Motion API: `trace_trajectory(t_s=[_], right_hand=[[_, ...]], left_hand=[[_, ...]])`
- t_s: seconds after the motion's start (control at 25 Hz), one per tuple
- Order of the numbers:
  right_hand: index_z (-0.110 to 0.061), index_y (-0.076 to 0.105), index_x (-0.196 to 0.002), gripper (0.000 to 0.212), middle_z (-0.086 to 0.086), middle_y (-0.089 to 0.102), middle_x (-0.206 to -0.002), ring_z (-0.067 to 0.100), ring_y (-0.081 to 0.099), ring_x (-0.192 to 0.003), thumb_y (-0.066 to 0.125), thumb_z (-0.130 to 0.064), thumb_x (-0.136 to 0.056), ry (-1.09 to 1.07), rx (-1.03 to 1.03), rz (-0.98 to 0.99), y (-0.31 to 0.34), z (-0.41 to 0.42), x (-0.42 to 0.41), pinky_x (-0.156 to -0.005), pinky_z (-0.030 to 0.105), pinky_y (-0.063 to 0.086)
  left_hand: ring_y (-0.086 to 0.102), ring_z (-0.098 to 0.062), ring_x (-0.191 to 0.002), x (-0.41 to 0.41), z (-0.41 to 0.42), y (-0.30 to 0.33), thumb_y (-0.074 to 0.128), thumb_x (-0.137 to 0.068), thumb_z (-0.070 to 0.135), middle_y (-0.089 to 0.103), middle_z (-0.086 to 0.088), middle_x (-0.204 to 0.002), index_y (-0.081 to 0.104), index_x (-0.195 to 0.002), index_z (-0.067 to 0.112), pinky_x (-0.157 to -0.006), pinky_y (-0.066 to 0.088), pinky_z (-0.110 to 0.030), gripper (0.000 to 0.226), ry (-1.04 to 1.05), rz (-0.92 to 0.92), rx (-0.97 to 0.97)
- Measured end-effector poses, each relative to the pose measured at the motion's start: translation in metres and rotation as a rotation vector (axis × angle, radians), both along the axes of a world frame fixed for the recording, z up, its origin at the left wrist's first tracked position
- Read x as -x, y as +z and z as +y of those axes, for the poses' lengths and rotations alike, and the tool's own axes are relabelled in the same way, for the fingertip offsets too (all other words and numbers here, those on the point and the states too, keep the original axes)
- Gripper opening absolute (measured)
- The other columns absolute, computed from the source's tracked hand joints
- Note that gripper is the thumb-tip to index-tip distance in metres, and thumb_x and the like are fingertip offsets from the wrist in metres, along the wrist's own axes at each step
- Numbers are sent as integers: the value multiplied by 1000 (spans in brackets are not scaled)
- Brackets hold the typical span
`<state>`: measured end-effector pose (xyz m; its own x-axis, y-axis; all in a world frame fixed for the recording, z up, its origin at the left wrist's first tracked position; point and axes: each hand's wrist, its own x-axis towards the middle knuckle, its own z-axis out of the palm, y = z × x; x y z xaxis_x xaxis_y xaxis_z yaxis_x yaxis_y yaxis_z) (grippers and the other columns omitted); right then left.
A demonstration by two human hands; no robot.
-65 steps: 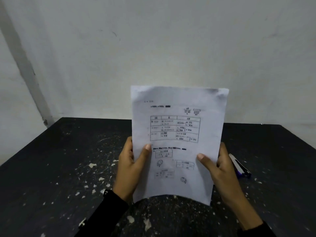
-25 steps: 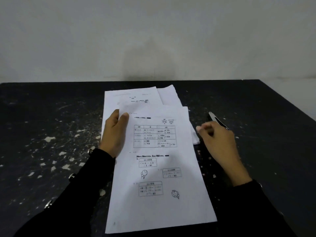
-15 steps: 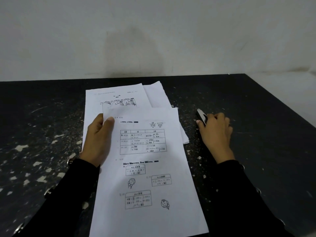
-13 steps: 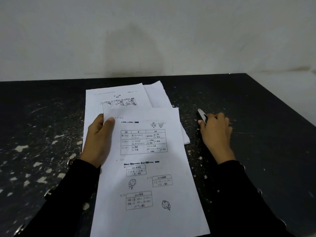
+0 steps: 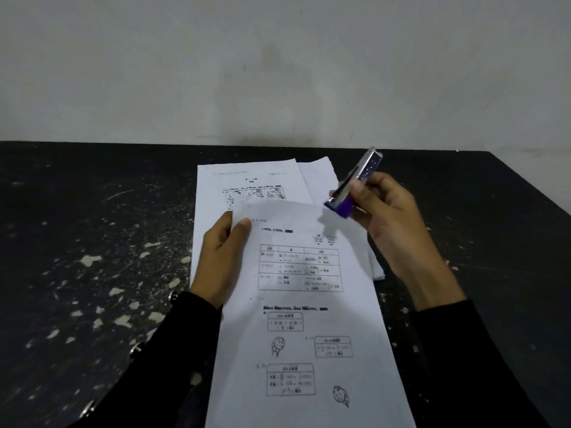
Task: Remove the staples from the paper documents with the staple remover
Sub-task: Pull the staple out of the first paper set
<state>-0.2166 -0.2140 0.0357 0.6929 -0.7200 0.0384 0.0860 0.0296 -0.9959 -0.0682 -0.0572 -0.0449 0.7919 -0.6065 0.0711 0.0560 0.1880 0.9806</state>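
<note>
A printed paper document (image 5: 309,304) with tables and small drawings lies in front of me on the black table (image 5: 92,242). My left hand (image 5: 221,257) pinches its upper left corner, thumb on top. My right hand (image 5: 392,217) holds the staple remover (image 5: 355,183), a slim silver and purple tool, lifted above the document's upper right corner and tilted up to the right. No staple is visible at this size.
More white sheets (image 5: 250,180) lie under and beyond the top document. The table surface is black with chipped pale flecks. A pale wall (image 5: 278,72) rises right behind the table's far edge, and the table's right edge (image 5: 531,186) runs diagonally.
My right hand picked the staple remover up off the table and raised it over the document's upper right corner. My left hand kept its pinch on the upper left corner.
</note>
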Motion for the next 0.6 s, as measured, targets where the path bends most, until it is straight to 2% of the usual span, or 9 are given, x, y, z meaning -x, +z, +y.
trace_trajectory(t_s=[0.16,0.32,0.48,0.6], right_hand=[[-19,59,-106,36,9,67,-112,22,69,-103,65,-27,-72,119,11,-26,6,15,-40,-89,33,57],[-25,58,-105,34,4,69,-111,15,69,-101,65,-29,-72,127,105,-9,4,18,-62,-82,25,58],[-23,58,-104,23,1,70,-105,10,70,-97,65,-17,-84,148,231,8,-1,22,-71,-82,22,57],[-27,58,-101,22,-5,69,-99,1,70,-91,64,-13,-85,199,311,21,-3,27,-77,-80,16,53]], left_hand=[[70,-18,-82,0,0,2,48,-98,11,73,-6,-91,64,-95,9,-76,58,-42,17,18,0,-27],[69,-25,-90,-3,2,3,49,-98,15,71,-16,-101,63,-100,4,-85,54,-52,18,28,-47,-71],[67,-19,-101,-3,3,4,49,-99,17,72,-3,-107,65,-109,11,-91,55,-43,20,24,-148,-74],[65,-14,-91,-4,3,2,48,-99,22,70,1,-99,64,-104,15,-83,53,-37,18,18,-210,-82]])
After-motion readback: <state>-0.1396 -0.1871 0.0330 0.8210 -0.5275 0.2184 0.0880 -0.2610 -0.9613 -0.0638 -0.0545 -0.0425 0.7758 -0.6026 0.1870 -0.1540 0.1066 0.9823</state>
